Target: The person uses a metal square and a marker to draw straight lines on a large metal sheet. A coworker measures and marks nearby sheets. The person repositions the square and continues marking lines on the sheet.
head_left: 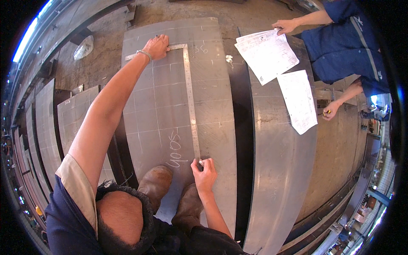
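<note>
A large metal L-shaped square [190, 91] lies flat on a grey steel plate [212, 76] marked with chalk grid lines. My left hand [156, 46] presses down on the short arm of the square at the plate's far end; a bracelet is on that wrist. My right hand [204, 173] pinches a small marker at the near end of the long arm. My two brown boots [156, 182] stand on the plate just below.
Another person in blue crouches at the upper right, one hand [284, 26] on paper sheets [267, 54] lying on a neighbouring steel plate [276, 170]. More plates [74, 114] lie to the left. A dark gap runs between the plates.
</note>
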Motion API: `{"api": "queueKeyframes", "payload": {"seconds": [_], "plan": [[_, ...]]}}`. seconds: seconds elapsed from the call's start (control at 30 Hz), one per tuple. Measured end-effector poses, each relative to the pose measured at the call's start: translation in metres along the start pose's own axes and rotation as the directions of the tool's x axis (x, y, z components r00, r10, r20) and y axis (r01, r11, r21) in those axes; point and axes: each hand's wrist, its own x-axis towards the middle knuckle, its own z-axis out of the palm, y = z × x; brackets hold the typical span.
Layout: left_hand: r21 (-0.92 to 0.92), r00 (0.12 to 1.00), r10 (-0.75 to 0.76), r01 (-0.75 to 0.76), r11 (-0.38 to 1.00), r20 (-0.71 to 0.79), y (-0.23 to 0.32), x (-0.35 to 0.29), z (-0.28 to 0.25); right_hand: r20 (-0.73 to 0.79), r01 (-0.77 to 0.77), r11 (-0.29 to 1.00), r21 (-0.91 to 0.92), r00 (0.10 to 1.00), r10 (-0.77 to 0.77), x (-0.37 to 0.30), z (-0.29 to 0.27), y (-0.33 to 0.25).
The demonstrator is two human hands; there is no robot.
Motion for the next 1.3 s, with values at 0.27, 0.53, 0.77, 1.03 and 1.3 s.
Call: {"api": "queueKeyframes", "payload": {"seconds": [0.27, 0.53, 0.77, 1.03, 1.3], "plan": [[-0.147, 0.997, 0.008, -0.018, 0.989, -0.071, 0.007, -0.009, -0.012, 0.013, 0.001, 0.999, -0.040, 1.000, -0.001, 0.000, 0.000, -0.001], [-0.003, 0.992, -0.118, 0.119, 0.993, 0.045, 0.063, -0.038, -0.031, 0.007, -0.006, 0.999, -0.047, 1.000, 0.007, 0.001, 0.000, 0.001], [0.036, 0.984, -0.144, 0.141, 0.989, 0.103, 0.064, -0.040, -0.027, 0.000, 0.023, 0.999, -0.039, 1.000, -0.023, 0.001, 0.002, 0.003], [-0.014, 0.982, -0.150, 0.153, 0.988, 0.115, 0.066, -0.038, -0.031, 0.085, -0.126, 0.984, 0.126, 0.990, 0.116, 0.029, -0.019, -0.011], [-0.010, 0.966, -0.204, 0.208, 0.978, 0.157, 0.066, -0.040, -0.031, 0.006, 0.175, 0.972, 0.160, 0.984, -0.178, 0.203, -0.016, -0.063]]}}
